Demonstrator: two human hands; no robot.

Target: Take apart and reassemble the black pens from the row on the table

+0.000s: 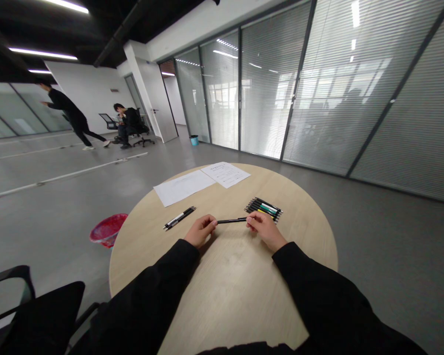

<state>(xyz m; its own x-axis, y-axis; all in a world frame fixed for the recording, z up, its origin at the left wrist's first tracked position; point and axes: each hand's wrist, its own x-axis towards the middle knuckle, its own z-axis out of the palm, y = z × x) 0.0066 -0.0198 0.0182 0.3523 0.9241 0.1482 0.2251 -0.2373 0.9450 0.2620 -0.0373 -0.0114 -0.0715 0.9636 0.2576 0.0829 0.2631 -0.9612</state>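
Observation:
A black pen (231,221) is held level between my two hands, above the round wooden table (222,286). My left hand (202,230) pinches its left end and my right hand (265,229) pinches the right end. Just beyond my right hand lies a row of several pens (263,206), mostly black, some with white, green or yellow parts; my fingers hide part of it. To the left of my left hand, a small group of pens (179,218), black and white, rests on the tabletop.
Two paper sheets (185,186) lie at the table's far side. A red-lined bin (109,229) stands on the floor at left, near a black chair (40,315). Farther back are a walking person (70,111), a seated person (128,123) and a blue bin (194,140).

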